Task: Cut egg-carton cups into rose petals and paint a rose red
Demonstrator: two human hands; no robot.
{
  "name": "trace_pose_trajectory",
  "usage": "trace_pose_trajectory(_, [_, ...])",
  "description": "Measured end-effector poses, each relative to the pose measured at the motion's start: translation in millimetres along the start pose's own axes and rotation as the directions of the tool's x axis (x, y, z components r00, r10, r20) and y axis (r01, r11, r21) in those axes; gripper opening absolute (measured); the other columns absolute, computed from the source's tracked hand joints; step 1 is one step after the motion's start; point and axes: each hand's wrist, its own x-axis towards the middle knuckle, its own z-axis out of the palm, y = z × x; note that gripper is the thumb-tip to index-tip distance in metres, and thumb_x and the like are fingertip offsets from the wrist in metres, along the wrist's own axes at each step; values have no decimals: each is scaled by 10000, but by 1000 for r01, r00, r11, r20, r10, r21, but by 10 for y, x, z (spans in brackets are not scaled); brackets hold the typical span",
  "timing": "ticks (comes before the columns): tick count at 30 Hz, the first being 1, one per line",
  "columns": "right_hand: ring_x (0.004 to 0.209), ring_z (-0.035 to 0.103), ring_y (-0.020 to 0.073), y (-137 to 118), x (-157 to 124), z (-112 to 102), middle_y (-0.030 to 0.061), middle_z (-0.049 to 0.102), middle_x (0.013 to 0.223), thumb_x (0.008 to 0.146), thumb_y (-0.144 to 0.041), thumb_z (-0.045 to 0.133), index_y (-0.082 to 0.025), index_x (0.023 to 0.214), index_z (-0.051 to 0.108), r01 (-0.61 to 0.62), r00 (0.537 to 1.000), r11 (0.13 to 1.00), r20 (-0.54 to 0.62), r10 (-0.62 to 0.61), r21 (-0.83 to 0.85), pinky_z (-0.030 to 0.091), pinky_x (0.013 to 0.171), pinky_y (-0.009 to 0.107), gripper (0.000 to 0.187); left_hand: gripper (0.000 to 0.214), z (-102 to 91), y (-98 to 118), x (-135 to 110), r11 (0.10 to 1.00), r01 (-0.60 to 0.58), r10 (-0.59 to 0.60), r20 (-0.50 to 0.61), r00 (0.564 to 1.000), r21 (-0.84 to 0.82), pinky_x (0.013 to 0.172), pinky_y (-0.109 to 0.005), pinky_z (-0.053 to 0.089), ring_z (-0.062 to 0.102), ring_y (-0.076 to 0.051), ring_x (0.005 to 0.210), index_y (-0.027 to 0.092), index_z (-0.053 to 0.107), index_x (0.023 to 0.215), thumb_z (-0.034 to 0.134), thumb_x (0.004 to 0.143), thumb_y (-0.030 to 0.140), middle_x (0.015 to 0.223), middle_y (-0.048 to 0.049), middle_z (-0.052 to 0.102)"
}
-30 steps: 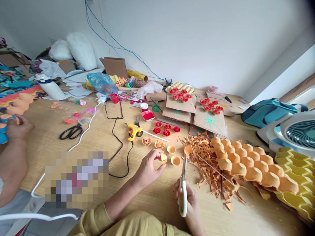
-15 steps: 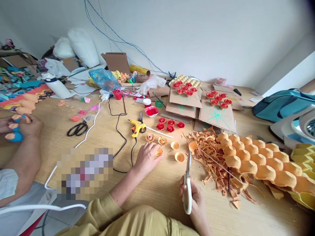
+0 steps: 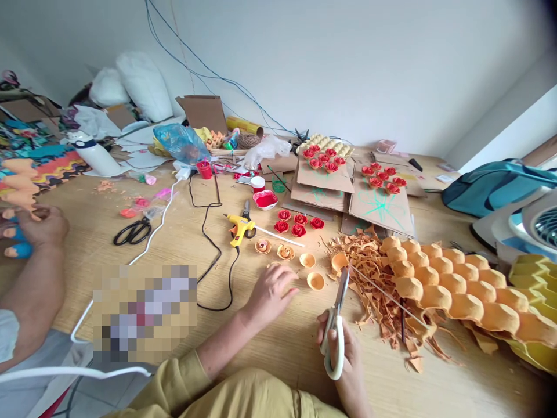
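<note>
My right hand (image 3: 348,357) grips white-handled scissors (image 3: 334,337). Their blades point away from me and look nearly closed, with the tips close to an orange egg-carton cup (image 3: 339,260). My left hand (image 3: 272,290) hovers low over the table, thumb and fingers apart, with nothing visible in it. Just behind its fingers a sliver of another orange piece shows, mostly hidden. To its right sit two small orange cups, one (image 3: 307,260) behind the other (image 3: 315,281). Farther back are two orange paper roses, a left one (image 3: 263,246) and a right one (image 3: 286,252).
Orange scraps (image 3: 369,273) and an egg tray (image 3: 444,273) lie to the right. A yellow glue gun (image 3: 238,227), red paint dish (image 3: 265,200) and red roses (image 3: 299,219) stand behind. Cardboard sheets (image 3: 378,206) hold more roses. At left, a co-worker's hand (image 3: 46,226) holds blue-and-orange pieces.
My left hand has drawn back toward me and slightly right, away from the orange piece it was touching. The scissors' tips have shifted slightly right. The co-worker's hands moved a little left.
</note>
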Motion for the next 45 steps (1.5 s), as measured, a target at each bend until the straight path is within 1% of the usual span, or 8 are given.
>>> trace_pose_trajectory(7, [656, 486, 180, -98, -3, -13, 27, 566, 777, 957, -609, 412, -227, 1088, 581, 60, 997, 997, -52, -63, -55, 417, 608, 312, 438, 282, 278, 301, 164, 991, -101, 86, 165, 983, 87, 871, -402, 427, 527, -266, 1026, 204, 562, 1161, 588, 881, 192, 1147, -81, 617])
trace_pose_trajectory(12, [665, 473, 186, -105, -24, -18, 24, 557, 808, 952, -614, 410, -252, 1153, 549, 33, 999, 998, -8, -33, -48, 418, 609, 309, 436, 116, 431, 195, 196, 976, -160, 132, 178, 975, 150, 812, -374, 421, 521, -243, 934, 190, 612, 871, 511, 923, 165, 967, -64, 627])
trace_pose_trajectory(17, [605, 430, 162, 15, -32, -20, 14, 518, 763, 965, -543, 437, -240, 1085, 584, 49, 998, 998, -36, -50, -24, 380, 530, 274, 358, 188, 421, 181, 109, 973, -220, 225, 88, 970, -70, 885, -366, 434, 522, -208, 907, 195, 642, 870, 473, 949, 224, 947, -64, 616])
trace_pose_trajectory(21, [638, 469, 175, 100, -20, -43, 12, 514, 734, 974, -518, 437, -242, 1017, 600, 136, 989, 989, -41, -139, -53, 398, 574, 284, 323, 150, 383, 231, 88, 919, -74, 78, -6, 997, -387, 824, -332, 461, 555, -190, 869, 196, 653, 837, 527, 913, 227, 872, -53, 615])
trace_pose_trajectory(24, [646, 475, 174, 121, -25, -32, 8, 522, 737, 969, -514, 454, -246, 981, 599, 141, 987, 987, -65, -146, -73, 398, 587, 281, 305, 119, 391, 251, 100, 695, 127, -129, 52, 990, -708, 732, -289, 468, 574, -159, 779, 178, 636, 811, 607, 870, 278, 823, -34, 612])
trace_pose_trajectory(27, [690, 485, 173, 101, -36, -4, 8, 547, 781, 951, -500, 505, -247, 992, 593, 117, 988, 984, -81, -129, -131, 399, 623, 276, 271, 237, 399, 253, 127, 253, 292, -305, 210, 929, -922, 677, -256, 469, 565, -116, 670, 155, 614, 795, 713, 796, 371, 742, -5, 610])
trace_pose_trajectory(33, [686, 478, 168, 59, 4, -9, 3, 533, 775, 951, -515, 492, -230, 948, 565, 51, 998, 982, 34, -45, -182, 405, 614, 264, 294, 336, 328, 179, 193, -489, 220, -413, 446, 794, -844, 694, -207, 530, 642, -85, 678, 149, 627, 864, 861, 649, 260, 812, -9, 701])
trace_pose_trajectory(45, [594, 430, 145, 34, 53, 13, -12, 495, 668, 914, -672, 418, -206, 803, 543, 63, 966, 952, 258, 17, -300, 359, 551, 260, 496, 253, 180, 155, 194, -753, 157, -302, 548, 780, -639, 585, -200, 538, 645, -100, 636, 119, 641, 826, 843, 689, 188, 710, -17, 669])
